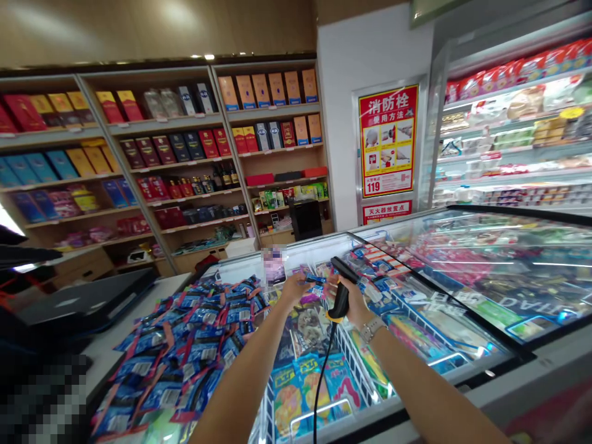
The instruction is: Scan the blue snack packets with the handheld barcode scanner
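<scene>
My right hand [355, 303] is wrapped round the handle of a black barcode scanner [341, 298], whose cable hangs down towards me. My left hand [293, 288] reaches over the open chest freezer [305, 260], fingers closed on a small blue packet [316, 280]. The fingertips of my right hand come close to the packet's other end; whether they touch it I cannot tell. To the left of my left arm lies a heap of blue-and-pink packets [203, 333] with barcodes showing. Beneath both hands, bagged ice creams [303, 385] fill a white wire basket [354, 357].
A sliding glass lid [504, 265] covers the freezer's right side. Dark equipment [83, 302] stands on the counter at left. Behind are shelves of boxed goods [189, 145], a red-and-yellow fire hydrant sign [388, 140] and a lit refrigerated display [513, 132].
</scene>
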`<act>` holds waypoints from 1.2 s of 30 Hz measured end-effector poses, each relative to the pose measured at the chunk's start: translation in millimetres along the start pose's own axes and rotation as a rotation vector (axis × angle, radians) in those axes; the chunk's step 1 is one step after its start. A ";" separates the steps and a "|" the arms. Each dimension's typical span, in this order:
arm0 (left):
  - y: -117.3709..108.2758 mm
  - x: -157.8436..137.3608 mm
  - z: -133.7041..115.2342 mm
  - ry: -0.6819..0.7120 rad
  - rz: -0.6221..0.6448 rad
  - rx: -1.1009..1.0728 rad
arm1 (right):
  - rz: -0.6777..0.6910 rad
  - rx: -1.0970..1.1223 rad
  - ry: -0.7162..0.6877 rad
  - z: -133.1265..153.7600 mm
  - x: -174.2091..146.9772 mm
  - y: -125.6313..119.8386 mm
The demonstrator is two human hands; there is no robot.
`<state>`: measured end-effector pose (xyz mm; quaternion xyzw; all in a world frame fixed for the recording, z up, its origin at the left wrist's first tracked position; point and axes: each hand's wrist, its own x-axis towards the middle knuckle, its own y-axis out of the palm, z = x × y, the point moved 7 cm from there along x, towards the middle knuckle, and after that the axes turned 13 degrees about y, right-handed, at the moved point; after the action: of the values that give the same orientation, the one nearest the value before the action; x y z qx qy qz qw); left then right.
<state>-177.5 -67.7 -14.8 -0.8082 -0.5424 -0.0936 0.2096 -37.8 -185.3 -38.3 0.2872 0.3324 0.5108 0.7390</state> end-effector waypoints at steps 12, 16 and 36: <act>-85.9 -84.9 37.3 0.006 -0.554 -0.387 | 0.147 -0.606 0.126 -66.5 -31.6 66.5; -83.8 -86.1 40.9 -0.008 -0.594 -0.375 | 0.180 -0.843 0.077 -58.3 -42.0 52.6; -85.4 -90.5 30.0 0.014 -0.579 -0.348 | 0.248 -0.576 0.194 -62.8 -42.5 48.8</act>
<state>-293.7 -102.6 -55.7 -0.6437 -0.7238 -0.2459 0.0370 -125.5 -204.9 -31.2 0.0545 0.2055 0.6950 0.6869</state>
